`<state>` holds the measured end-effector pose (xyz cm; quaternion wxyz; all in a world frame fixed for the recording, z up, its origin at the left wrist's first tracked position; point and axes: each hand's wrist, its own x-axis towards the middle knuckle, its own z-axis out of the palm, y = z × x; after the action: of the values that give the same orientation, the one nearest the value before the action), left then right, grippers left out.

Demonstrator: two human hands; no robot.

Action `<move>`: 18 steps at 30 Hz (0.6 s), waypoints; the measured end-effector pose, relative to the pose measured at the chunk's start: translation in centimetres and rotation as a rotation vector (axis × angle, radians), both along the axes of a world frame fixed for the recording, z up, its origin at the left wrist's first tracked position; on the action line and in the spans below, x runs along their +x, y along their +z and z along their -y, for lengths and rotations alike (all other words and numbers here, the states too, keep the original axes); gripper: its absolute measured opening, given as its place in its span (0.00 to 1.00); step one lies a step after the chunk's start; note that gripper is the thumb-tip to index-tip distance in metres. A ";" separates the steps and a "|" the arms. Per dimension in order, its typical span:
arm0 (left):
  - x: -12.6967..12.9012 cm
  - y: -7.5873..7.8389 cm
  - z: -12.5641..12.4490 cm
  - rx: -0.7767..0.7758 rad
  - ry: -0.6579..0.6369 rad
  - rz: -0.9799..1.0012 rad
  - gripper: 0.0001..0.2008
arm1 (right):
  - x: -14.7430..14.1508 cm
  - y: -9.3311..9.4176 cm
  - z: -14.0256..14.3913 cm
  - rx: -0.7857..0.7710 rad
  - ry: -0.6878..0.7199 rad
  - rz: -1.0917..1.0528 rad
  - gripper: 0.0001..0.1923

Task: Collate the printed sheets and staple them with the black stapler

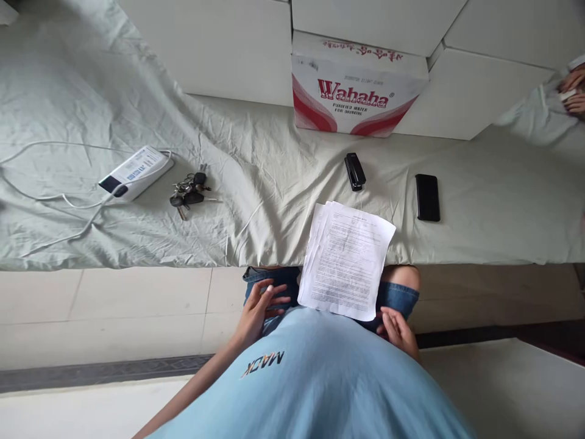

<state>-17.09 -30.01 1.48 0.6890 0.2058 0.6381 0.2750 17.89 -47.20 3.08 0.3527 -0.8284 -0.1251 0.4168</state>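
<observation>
paper stack (346,259) between our hands | long axis near-far | right hand (398,329) nearer (both released, on thighs)

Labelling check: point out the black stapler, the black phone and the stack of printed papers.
black stapler (354,171), head view, mid body.
black phone (428,197), head view, screen centre.
stack of printed papers (346,259), head view, top sheet's middle.

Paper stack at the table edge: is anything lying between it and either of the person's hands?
Nothing visible does. The paper stack overhangs the table edge above the lap; the left hand and right hand rest on the thighs either side, empty. The stapler and phone lie beyond it.
</observation>
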 end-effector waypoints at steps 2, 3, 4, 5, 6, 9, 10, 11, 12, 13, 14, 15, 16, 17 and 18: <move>-1.5 -0.5 1.4 -0.017 -0.030 -0.053 0.44 | -0.3 0.8 1.6 -0.063 0.063 0.059 0.39; -2.0 -0.5 1.7 0.003 -0.085 -0.101 0.43 | -0.4 1.2 1.9 -0.086 0.101 0.087 0.38; -2.3 -0.4 1.6 0.049 -0.163 -0.163 0.41 | -0.4 1.7 1.8 -0.097 0.142 0.119 0.37; -2.4 0.0 1.2 0.122 -0.271 -0.230 0.38 | -0.2 2.2 1.1 -0.094 0.184 0.159 0.37; -2.4 0.5 0.3 0.220 -0.401 -0.288 0.35 | 0.2 2.8 0.0 -0.068 0.230 0.215 0.38; -1.6 3.9 -4.9 0.509 -0.864 -0.283 0.23 | 2.7 4.9 -4.9 0.094 0.417 0.345 0.39; -1.5 5.6 -6.9 0.612 -0.948 -0.272 0.21 | 3.7 5.8 -6.4 0.156 0.506 0.371 0.37; -1.4 7.4 -8.7 0.703 -1.000 -0.273 0.20 | 4.6 6.6 -7.6 0.218 0.591 0.404 0.35; -1.6 9.4 -10.2 0.766 -1.035 -0.279 0.19 | 5.4 7.4 -8.2 0.266 0.644 0.445 0.34; -2.1 11.4 -10.9 0.822 -1.018 -0.309 0.18 | 5.9 8.2 -8.3 0.294 0.661 0.479 0.32; -2.7 13.3 -10.9 0.862 -0.951 -0.362 0.16 | 6.1 8.7 -7.7 0.297 0.623 0.517 0.30; -3.4 14.9 -10.2 0.884 -0.807 -0.440 0.13 | 5.9 9.1 -6.7 0.274 0.528 0.562 0.28; -4.2 16.0 -8.9 0.874 -0.591 -0.550 0.09 | 5.4 9.2 -5.4 0.240 0.366 0.634 0.27; -4.9 16.6 -7.3 0.843 -0.299 -0.659 0.07 | 4.5 9.1 -4.2 0.205 0.203 0.682 0.28; -5.5 16.6 -5.7 0.819 0.014 -0.757 0.05 | 3.4 8.8 -3.2 0.175 0.051 0.701 0.29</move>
<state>-22.54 -24.33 18.10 0.2735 0.5369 0.6835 0.4120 21.29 -43.98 11.86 0.3476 -0.8842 -0.2943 0.1038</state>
